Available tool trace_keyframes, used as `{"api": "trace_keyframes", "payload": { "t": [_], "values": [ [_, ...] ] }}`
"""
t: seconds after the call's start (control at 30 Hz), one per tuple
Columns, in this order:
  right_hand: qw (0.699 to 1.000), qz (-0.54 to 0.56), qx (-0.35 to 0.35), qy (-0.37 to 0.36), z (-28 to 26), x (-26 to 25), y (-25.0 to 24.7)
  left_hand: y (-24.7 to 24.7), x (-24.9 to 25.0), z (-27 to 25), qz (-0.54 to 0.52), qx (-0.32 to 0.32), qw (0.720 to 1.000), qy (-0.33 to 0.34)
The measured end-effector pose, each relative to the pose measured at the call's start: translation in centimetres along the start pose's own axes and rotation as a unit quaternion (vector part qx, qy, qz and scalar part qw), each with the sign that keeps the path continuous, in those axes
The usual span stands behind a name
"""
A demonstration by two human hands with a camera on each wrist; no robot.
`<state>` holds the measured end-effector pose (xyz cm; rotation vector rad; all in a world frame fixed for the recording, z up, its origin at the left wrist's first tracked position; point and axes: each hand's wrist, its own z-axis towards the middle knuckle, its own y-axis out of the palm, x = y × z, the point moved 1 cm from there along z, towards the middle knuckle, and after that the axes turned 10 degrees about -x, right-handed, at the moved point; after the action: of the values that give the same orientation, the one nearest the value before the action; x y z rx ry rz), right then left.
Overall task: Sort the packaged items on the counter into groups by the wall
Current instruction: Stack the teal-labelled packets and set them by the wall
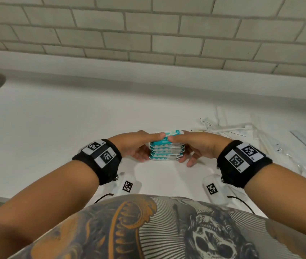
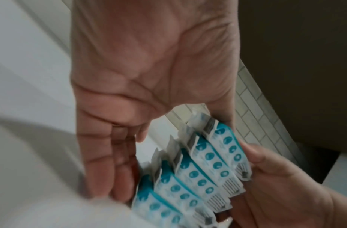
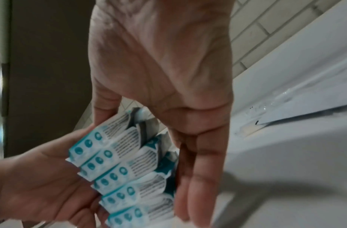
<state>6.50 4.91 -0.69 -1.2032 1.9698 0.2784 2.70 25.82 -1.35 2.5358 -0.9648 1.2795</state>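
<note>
White table (image 1: pixel 55 128) by grey tiled wall: stack of teal-and-white soft packets (image 1: pixel 166 149) is clamped between left hand (image 1: pixel 139 146) and right hand (image 1: pixel 195 148); uneven squeeze could let slippery packets fan out.

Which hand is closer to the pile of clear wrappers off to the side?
Right. The right hand holds the right side of the teal packet stack, next to the clear wrappers. The left hand holds the stack's far side, farther from them.

Teal-and-white dotted packets (image 1: pixel 166 148) — white counter (image 1: pixel 73 128)
</note>
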Motion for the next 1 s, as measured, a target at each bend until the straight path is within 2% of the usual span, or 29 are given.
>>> {"api": "trace_keyframes", "payload": {
  "t": [0.1, 0.17, 0.23, 0.33, 0.43, 0.57, 0.7, 1.0],
  "values": [
    [0.998, -0.010, 0.048, -0.040, 0.8, -0.1, -0.5, -0.9, 0.1, 1.4, -0.013, 0.067, 0.997, 0.030],
    [0.992, -0.073, 0.087, -0.056, 1.2, -0.1, -0.6, -1.0, 0.7, 1.9, 0.034, 0.105, 0.993, 0.045],
    [0.974, -0.173, 0.129, -0.062, 1.6, 0.3, -0.5, -0.8, 0.7, 2.8, 0.131, 0.126, 0.983, 0.043],
    [0.941, -0.296, 0.161, -0.035, 2.3, 1.1, -0.4, -0.5, -0.2, 3.9, 0.314, 0.135, 0.940, -0.010],
    [0.937, -0.315, 0.148, 0.021, 2.1, 1.2, -1.1, -0.4, -0.4, 3.6, 0.383, 0.127, 0.914, -0.035],
    [0.912, -0.383, 0.127, 0.076, 1.6, 1.6, -1.5, -0.8, -0.9, 3.9, 0.426, 0.105, 0.896, -0.069],
    [0.895, -0.424, 0.112, 0.085, 3.0, 2.6, -1.0, -0.7, -1.6, 5.4, 0.437, 0.091, 0.891, -0.087],
    [0.898, -0.420, 0.096, 0.093, 4.5, 3.4, -0.7, -0.2, -1.6, 6.3, 0.457, 0.068, 0.884, -0.076]
  ]
}}
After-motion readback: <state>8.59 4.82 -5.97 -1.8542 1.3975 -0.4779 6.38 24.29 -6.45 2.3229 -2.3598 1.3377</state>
